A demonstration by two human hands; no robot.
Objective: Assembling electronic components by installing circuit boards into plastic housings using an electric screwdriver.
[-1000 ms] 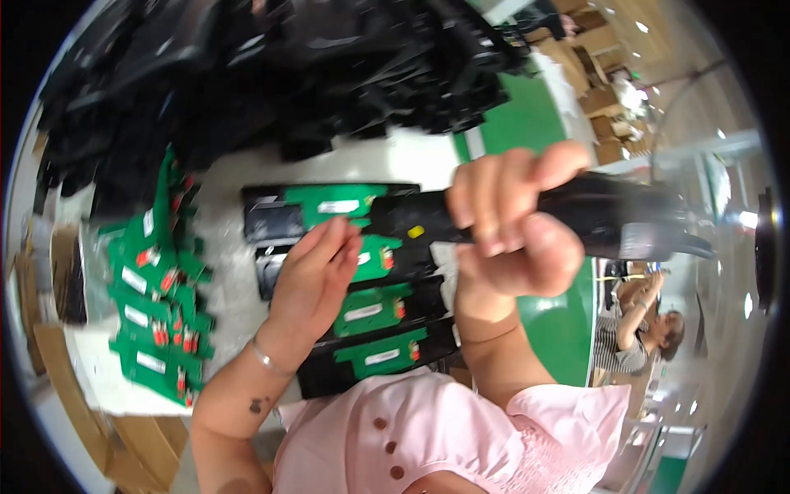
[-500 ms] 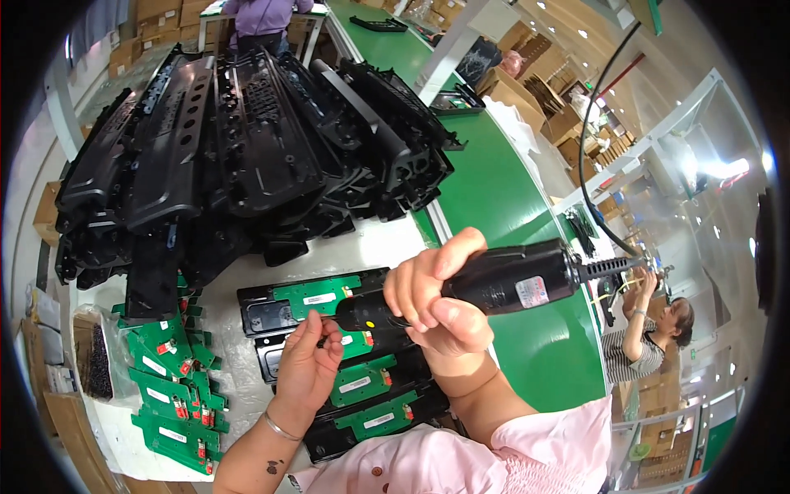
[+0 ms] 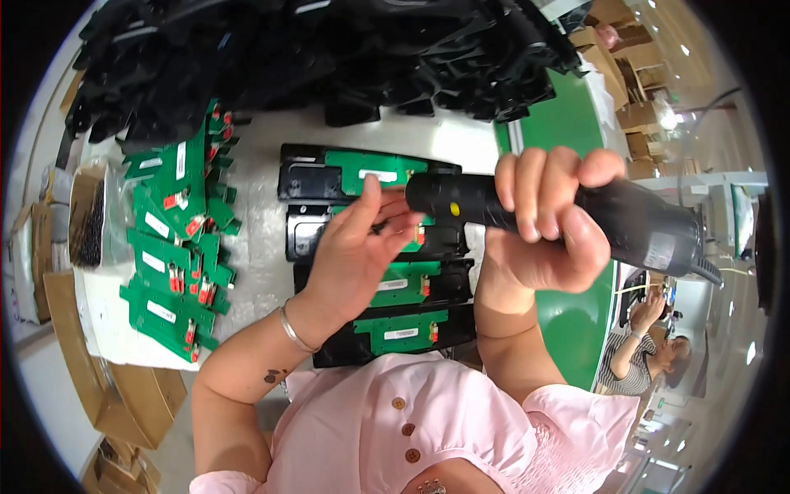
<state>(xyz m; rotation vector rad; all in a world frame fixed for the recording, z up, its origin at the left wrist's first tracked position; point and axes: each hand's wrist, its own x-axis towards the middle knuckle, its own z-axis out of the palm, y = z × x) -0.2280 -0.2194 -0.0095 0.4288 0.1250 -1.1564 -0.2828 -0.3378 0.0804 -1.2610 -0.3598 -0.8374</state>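
Note:
My right hand (image 3: 553, 221) grips a black electric screwdriver (image 3: 476, 198), held sideways with its nose to the left and its cord end to the right. My left hand (image 3: 352, 253) is at the nose, thumb raised and fingers partly curled. Small dark bits show between those fingers, too small to make out; the screwdriver's tip is hidden there. Below both hands, several black plastic panels (image 3: 309, 179) lie in a row on the white table. Each carries a green circuit board (image 3: 411, 324) with a white label and red connector.
Black plastic housings (image 3: 288, 66) are heaped across the far side. To the left lie loose green circuit boards (image 3: 156, 288) beside a plastic-lined container of small dark parts (image 3: 87, 216). A green work surface (image 3: 562, 333) runs along the right; a co-worker (image 3: 629, 366) is beyond it.
The view has tilted down toward the table. In it, the screwdriver and both hands appear higher and farther right. My left hand's fingers have loosened from a pinch, with the thumb lifted.

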